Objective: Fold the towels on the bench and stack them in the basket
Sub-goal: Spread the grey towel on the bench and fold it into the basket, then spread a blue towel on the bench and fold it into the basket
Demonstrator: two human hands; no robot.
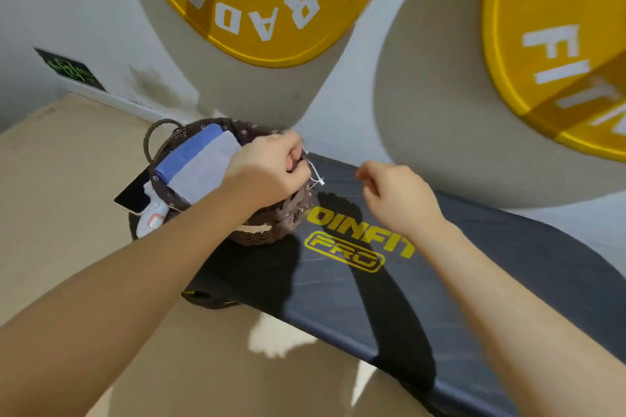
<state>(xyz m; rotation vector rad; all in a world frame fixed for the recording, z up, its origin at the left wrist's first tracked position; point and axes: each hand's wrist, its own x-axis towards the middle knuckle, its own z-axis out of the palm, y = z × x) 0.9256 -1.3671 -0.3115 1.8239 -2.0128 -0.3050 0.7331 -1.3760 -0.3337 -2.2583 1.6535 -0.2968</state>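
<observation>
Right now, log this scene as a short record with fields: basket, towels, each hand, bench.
basket: brown woven basket standing on the bench's left end
towels: folded blue and pale towels lying inside the basket
left hand: left hand gripping the basket's right rim
right hand: right hand above the bench, loosely curled, holding nothing
bench: dark padded bench with yellow lettering; no loose towel in view on it
beside basket: phone and white gadget at its left

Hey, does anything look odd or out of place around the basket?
A white handheld device with a dark screen lies wedged under the basket at the bench end, beside the folded towels.
</observation>
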